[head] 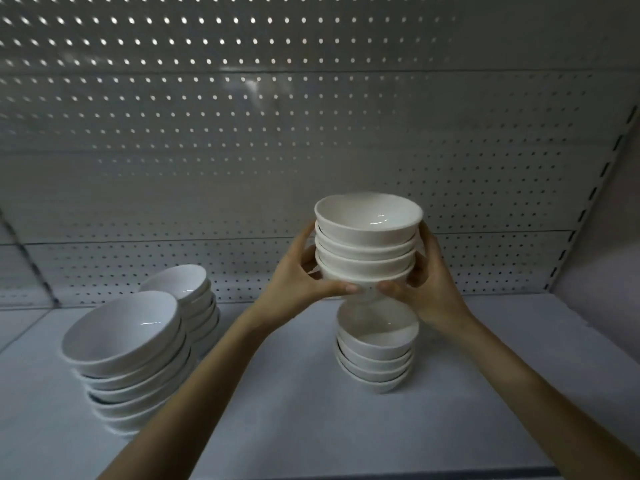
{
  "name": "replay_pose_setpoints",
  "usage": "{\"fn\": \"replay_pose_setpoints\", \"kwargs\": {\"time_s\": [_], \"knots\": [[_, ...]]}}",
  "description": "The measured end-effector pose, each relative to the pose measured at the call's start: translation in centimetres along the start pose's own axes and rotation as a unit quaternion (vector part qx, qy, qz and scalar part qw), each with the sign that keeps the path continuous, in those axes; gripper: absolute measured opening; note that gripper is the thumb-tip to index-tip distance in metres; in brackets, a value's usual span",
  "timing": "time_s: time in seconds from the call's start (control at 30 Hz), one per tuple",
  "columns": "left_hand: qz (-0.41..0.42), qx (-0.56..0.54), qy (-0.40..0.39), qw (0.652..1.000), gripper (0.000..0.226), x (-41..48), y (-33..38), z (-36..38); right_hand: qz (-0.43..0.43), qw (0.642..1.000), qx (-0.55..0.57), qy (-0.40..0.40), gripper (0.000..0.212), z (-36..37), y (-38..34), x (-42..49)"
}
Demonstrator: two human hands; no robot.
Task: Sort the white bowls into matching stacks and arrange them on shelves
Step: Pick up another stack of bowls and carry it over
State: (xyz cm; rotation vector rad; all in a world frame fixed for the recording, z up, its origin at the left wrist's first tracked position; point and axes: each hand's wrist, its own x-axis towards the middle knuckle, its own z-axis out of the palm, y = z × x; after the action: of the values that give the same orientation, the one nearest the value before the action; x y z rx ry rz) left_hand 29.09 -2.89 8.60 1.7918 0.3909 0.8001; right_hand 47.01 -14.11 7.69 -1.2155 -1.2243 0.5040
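Note:
I hold a stack of several small white bowls in the air between both hands. My left hand grips its left side with the thumb under the bottom bowl. My right hand grips the right side the same way. Directly below stands another stack of matching small bowls on the white shelf, with a small gap between the two stacks. At the left stand two stacks of wider white bowls, a near one and a far one.
A perforated white back panel rises behind the shelf. A slotted upright and a side wall close off the right end. The shelf's front edge runs along the bottom of the view.

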Motion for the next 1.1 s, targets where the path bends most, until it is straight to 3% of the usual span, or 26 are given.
{"fn": "replay_pose_setpoints", "kwargs": {"time_s": [0.47, 0.9, 1.1], "knots": [[0.053, -0.003, 0.191, 0.980, 0.093, -10.0, 4.9, -8.8, -0.072, 0.989, 0.109, -0.068, 0.111, 13.7, -5.2, 1.0], [0.072, 0.053, 0.229, 0.969, 0.084, -24.0, 9.1, -23.5, -0.105, 0.976, 0.145, -0.127, 0.106, 32.8, -11.3, -2.8], [0.066, 0.073, 0.274, 0.957, 0.085, -30.4, 9.5, -29.1, -0.078, 0.968, 0.174, -0.160, 0.112, 41.0, -12.2, -4.6]]}}
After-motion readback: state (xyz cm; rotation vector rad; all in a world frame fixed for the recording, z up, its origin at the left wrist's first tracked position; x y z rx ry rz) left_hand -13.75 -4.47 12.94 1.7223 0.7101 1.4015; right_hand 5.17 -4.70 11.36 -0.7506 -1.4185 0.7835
